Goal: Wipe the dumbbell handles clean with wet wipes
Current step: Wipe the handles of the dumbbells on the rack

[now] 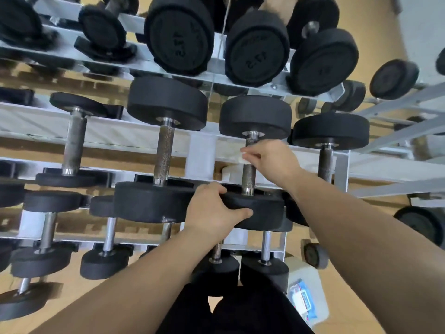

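A black dumbbell with a knurled metal handle (248,177) lies on the middle shelf of a grey rack (202,150). My right hand (269,160) is wrapped around the upper part of that handle and holds a white wet wipe (243,158) against it. My left hand (214,210) grips the rim of the same dumbbell's near black head (262,213), thumb on its side face. The far head (255,116) sits against the back rail.
More black dumbbells fill the upper, middle and lower shelves to the left and right; a neighbouring handle (165,153) stands just left. A pack of wet wipes (305,302) lies on a white rack foot at lower right. The floor is tan.
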`<state>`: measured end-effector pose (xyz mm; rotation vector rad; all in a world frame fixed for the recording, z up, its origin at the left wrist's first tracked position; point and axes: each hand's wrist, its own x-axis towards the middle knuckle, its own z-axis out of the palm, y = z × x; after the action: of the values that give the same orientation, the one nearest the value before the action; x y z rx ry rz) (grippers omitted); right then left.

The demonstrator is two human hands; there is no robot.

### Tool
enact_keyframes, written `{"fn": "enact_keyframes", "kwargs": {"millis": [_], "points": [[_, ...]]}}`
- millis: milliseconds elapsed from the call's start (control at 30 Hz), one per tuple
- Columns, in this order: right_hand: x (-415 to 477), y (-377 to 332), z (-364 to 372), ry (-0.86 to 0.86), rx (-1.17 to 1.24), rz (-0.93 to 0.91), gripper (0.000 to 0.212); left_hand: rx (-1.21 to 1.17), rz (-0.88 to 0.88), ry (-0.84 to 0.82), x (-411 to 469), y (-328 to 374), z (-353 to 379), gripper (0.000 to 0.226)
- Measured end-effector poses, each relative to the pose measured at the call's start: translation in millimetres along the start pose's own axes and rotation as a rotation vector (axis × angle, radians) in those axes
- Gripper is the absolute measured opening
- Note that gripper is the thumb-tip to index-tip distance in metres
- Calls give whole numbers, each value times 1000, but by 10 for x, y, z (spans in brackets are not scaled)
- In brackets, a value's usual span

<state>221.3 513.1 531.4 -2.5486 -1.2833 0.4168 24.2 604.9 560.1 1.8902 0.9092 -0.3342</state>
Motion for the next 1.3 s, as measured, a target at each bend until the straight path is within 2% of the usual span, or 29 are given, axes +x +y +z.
{"fn": "enact_keyframes", "kwargs": {"millis": [67,100,167,267,300,367,433,500,567,667,733,800,867,967,1067,1167,1300], "points": [[73,-29,19,129,59,105,23,-14,-6,-1,14,-5,1,74],[60,-36,28,138,87,143,23,-14,-2,0,13,-11,7,73],[-40,-55,5,23,93,134,23,-18,8,2,12,-25,16,73],[-220,-86,-34,-286,-27,-46,24,-21,29,-1,23,-24,11,76],[-235,-94,-43,-342,-78,-94,25,-15,38,-3,30,-21,5,78],[-164,-76,-37,-349,-185,-147,27,-5,51,-15,41,-24,-3,82],[-15,-63,-41,-226,-237,-108,27,-7,58,-34,48,-25,-9,82],[102,-37,-73,5,-82,57,23,9,73,-51,49,-26,-18,82],[78,-32,-47,110,156,202,19,42,92,-64,39,-26,-17,80],[-181,-64,45,-31,391,288,13,39,119,-40,19,8,57,70],[-345,-51,63,-136,467,273,11,-2,119,16,33,78,175,65],[-406,4,82,-150,534,248,9,-31,66,71,76,182,332,67],[-361,48,115,-88,615,265,9,5,18,149,117,269,489,73],[-163,63,202,110,817,375,12,61,-7,308,136,313,626,87],[-27,93,245,209,1002,434,15,48,-6,336,133,285,664,96],[-184,183,303,102,1030,478,12,46,-14,337,141,261,681,91],[-451,270,291,-238,878,518,10,67,-27,358,169,252,696,78]]}}
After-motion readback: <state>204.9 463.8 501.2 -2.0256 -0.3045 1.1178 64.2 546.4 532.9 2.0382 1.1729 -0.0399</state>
